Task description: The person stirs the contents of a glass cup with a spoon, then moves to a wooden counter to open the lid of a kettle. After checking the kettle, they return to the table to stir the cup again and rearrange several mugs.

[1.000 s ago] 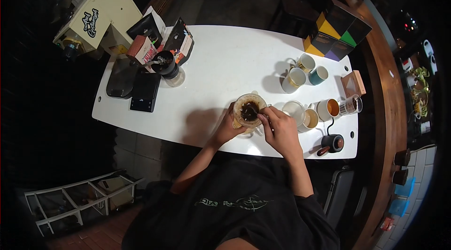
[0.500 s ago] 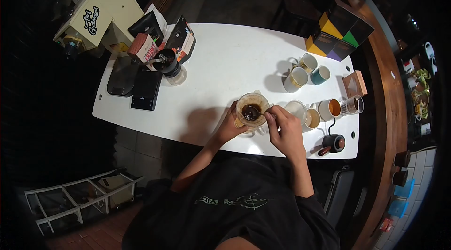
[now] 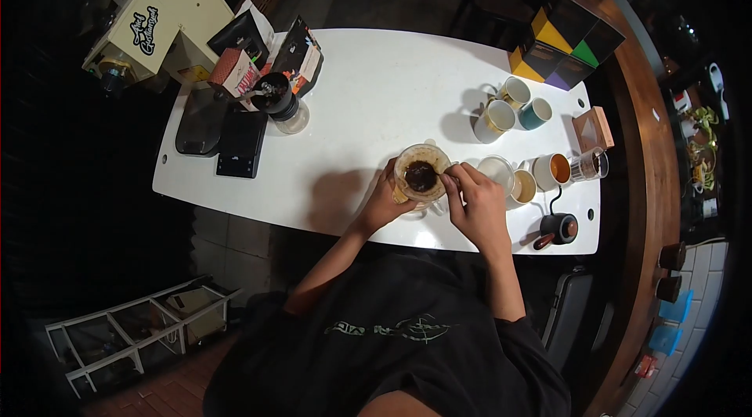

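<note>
The person's dark shirt [image 3: 376, 315] fills the near edge, its printed lettering broken up by folds. Just beyond, at the near edge of the worktop [image 3: 368, 104], the left hand [image 3: 385, 202] has its fingers curled, half open, around the near left side of a cone-shaped dripper [image 3: 406, 166] with dark grounds [image 3: 421, 176] inside. What lies under the dripper is mostly covered by the hands. The right hand [image 3: 474, 202] is at the dripper's right rim, thumb and fingers pinched nearly closed on a thin spoon [image 3: 437, 173]; the fingers cover most of it, and its tip is hard to make out.

To the right are a black kettle [image 3: 558, 227], a clear vessel [image 3: 493, 169] partly behind the right hand, a cup with a tan inside [image 3: 523, 187], a cup with an orange inside [image 3: 552, 169] and a tilted clear glass [image 3: 587, 166].

On the left side lie a flat black device [image 3: 240, 147] and a hand grinder [image 3: 280, 100], which hides part of the packets behind it. Farther right stand three mugs [image 3: 495, 121], close together. At the far right corner, dark boxes [image 3: 564, 37] overlap; at far left, a cream machine [image 3: 160, 18] is cut off by the top edge.
</note>
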